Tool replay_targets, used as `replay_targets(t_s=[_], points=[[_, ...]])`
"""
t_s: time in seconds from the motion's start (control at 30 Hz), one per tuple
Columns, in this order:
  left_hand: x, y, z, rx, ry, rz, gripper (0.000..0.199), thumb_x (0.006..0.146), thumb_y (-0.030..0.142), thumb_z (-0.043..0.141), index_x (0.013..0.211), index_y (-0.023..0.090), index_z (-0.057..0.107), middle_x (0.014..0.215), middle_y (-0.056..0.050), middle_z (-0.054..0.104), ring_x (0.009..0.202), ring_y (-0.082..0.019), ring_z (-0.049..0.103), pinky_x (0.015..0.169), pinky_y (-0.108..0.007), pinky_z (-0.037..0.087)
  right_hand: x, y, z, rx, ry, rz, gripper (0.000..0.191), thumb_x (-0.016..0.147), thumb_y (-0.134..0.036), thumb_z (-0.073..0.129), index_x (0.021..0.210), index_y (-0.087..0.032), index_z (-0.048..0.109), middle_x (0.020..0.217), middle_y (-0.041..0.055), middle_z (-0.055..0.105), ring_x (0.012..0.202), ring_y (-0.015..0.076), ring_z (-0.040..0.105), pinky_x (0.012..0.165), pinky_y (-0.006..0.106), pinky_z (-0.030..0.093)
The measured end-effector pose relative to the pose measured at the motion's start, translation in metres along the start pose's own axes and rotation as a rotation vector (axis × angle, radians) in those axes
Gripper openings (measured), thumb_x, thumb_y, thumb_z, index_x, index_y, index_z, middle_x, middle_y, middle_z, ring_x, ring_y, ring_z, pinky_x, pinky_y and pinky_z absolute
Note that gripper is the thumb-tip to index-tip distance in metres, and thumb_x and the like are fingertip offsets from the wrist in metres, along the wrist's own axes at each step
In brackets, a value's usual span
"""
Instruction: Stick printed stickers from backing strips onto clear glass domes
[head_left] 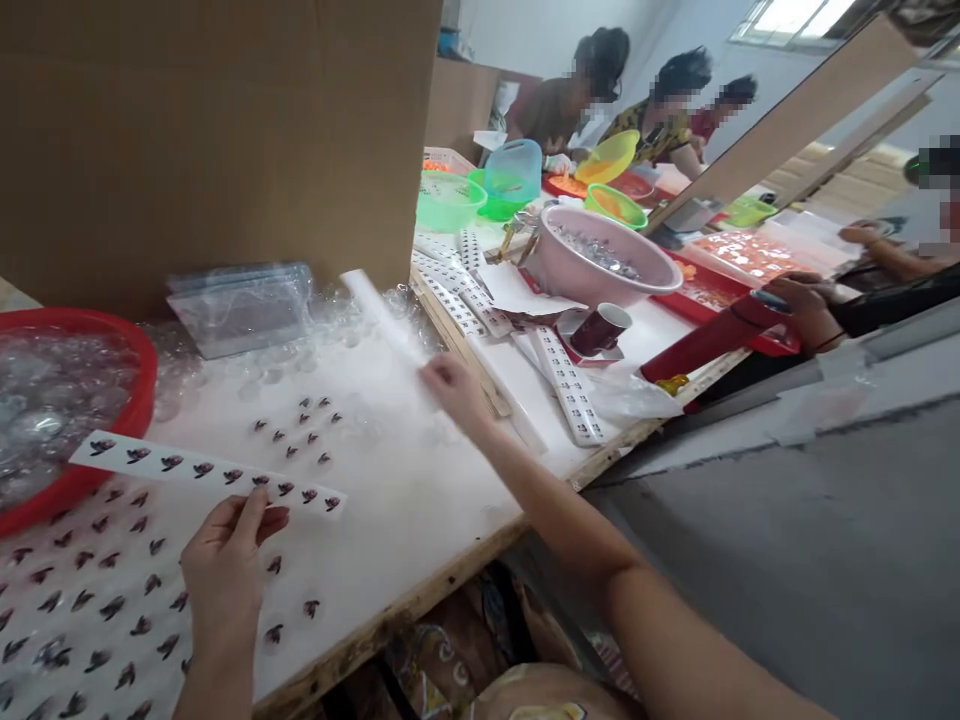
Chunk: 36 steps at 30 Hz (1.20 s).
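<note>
Grips printed strip [186, 465] in left hand [226, 560], white strip [384, 322] in right hand [454, 390]; swinging, may snag tub [146, 375] left of both.

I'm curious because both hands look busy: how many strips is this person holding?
2: the printed strip in the left hand, and the blurred, plain-looking white strip in the right hand. Another could be hidden behind either.

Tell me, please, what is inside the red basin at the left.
Inside the red basin are many clear, shiny pieces. They hide whatever lies beneath; the printed strip hides part of the basin's edge from view.
</note>
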<state>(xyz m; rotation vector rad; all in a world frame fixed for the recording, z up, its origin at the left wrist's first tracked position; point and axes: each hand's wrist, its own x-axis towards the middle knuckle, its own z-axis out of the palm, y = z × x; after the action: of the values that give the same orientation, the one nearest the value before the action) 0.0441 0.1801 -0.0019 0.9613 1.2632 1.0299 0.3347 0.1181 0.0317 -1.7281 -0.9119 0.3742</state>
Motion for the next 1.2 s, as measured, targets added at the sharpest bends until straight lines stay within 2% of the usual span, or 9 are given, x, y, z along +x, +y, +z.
replay_targets(t_s=[0.07, 0.13, 0.2, 0.27, 0.4, 0.73, 0.9, 1.1, 1.2], points=[[-0.001, 0.001, 0.000, -0.008, 0.004, -0.004, 0.026, 0.063, 0.035, 0.081, 0.072, 0.018, 0.064, 0.058, 0.005, 0.062, 0.057, -0.012, 0.062, 0.061, -0.021, 0.057, 0.008, 0.016, -0.053, -0.137, 0.212, -0.003, 0.023, 0.081, -0.042, 0.056, 0.074, -0.020, 0.055, 0.070, -0.0008, 0.057, 0.068, 0.0139, 0.052, 0.066, 0.026, 0.040], [0.000, 0.001, 0.001, -0.003, 0.012, -0.013, 0.028, 0.061, 0.036, 0.082, 0.071, 0.017, 0.064, 0.058, 0.004, 0.062, 0.056, -0.012, 0.062, 0.059, -0.021, 0.057, 0.006, 0.032, -0.100, -0.295, 0.348, 0.017, 0.025, 0.081, -0.045, 0.055, 0.076, -0.020, 0.055, 0.071, 0.0003, 0.059, 0.065, 0.0147, 0.052, 0.065, 0.028, 0.039], [0.000, -0.001, 0.002, -0.002, 0.017, -0.025, 0.030, 0.059, 0.037, 0.083, 0.070, 0.016, 0.064, 0.057, 0.003, 0.063, 0.055, -0.012, 0.062, 0.057, -0.021, 0.056, -0.004, 0.046, -0.132, -0.414, 0.378, 0.074, 0.025, 0.079, -0.045, 0.057, 0.074, -0.021, 0.056, 0.070, 0.0009, 0.061, 0.063, 0.0152, 0.053, 0.065, 0.029, 0.039], [0.001, -0.002, 0.003, -0.005, 0.018, -0.038, 0.031, 0.056, 0.037, 0.083, 0.070, 0.016, 0.064, 0.057, 0.003, 0.062, 0.054, -0.012, 0.061, 0.057, -0.020, 0.055, -0.016, 0.058, -0.148, -0.484, 0.353, 0.138, 0.025, 0.078, -0.045, 0.057, 0.072, -0.021, 0.056, 0.069, 0.0016, 0.062, 0.061, 0.0158, 0.053, 0.064, 0.029, 0.039], [0.002, -0.003, 0.003, -0.020, 0.031, -0.061, 0.034, 0.051, 0.036, 0.084, 0.068, 0.017, 0.063, 0.055, 0.004, 0.061, 0.053, -0.011, 0.061, 0.055, -0.020, 0.055, -0.031, 0.068, -0.148, -0.563, 0.297, 0.201, 0.022, 0.078, -0.042, 0.058, 0.071, -0.021, 0.056, 0.068, 0.0020, 0.064, 0.063, 0.0170, 0.055, 0.065, 0.030, 0.038], [-0.001, 0.006, 0.007, -0.070, 0.088, -0.098, 0.038, 0.041, 0.032, 0.086, 0.065, 0.016, 0.062, 0.056, 0.005, 0.063, 0.049, -0.011, 0.061, 0.050, -0.019, 0.054, -0.032, 0.070, -0.132, -0.785, 0.133, 0.178, 0.015, 0.085, -0.034, 0.058, 0.077, -0.021, 0.060, 0.079, 0.0024, 0.067, 0.075, 0.0182, 0.058, 0.070, 0.029, 0.036], [-0.001, 0.005, 0.005, -0.068, 0.071, -0.086, 0.037, 0.043, 0.032, 0.086, 0.067, 0.016, 0.063, 0.057, 0.005, 0.064, 0.051, -0.011, 0.062, 0.051, -0.019, 0.054, -0.039, 0.065, -0.132, -1.000, 0.035, 0.238, 0.013, 0.086, -0.032, 0.060, 0.087, -0.019, 0.062, 0.089, 0.0067, 0.067, 0.081, 0.0206, 0.059, 0.068, 0.029, 0.034], [0.001, 0.002, 0.001, -0.054, 0.054, -0.076, 0.034, 0.049, 0.034, 0.085, 0.067, 0.017, 0.062, 0.057, 0.004, 0.063, 0.052, -0.011, 0.062, 0.052, -0.020, 0.055, -0.042, 0.054, -0.135, -1.122, 0.057, 0.240, 0.014, 0.090, -0.028, 0.056, 0.097, -0.018, 0.063, 0.098, 0.0094, 0.066, 0.085, 0.0225, 0.061, 0.069, 0.031, 0.035], [0.001, 0.002, 0.001, -0.054, 0.052, -0.082, 0.034, 0.049, 0.034, 0.085, 0.067, 0.017, 0.062, 0.057, 0.004, 0.063, 0.052, -0.011, 0.062, 0.053, -0.020, 0.055, -0.043, 0.053, -0.134, -1.126, 0.015, 0.262, 0.018, 0.089, -0.029, 0.059, 0.103, -0.018, 0.063, 0.103, 0.0102, 0.066, 0.088, 0.0229, 0.062, 0.072, 0.031, 0.037]])
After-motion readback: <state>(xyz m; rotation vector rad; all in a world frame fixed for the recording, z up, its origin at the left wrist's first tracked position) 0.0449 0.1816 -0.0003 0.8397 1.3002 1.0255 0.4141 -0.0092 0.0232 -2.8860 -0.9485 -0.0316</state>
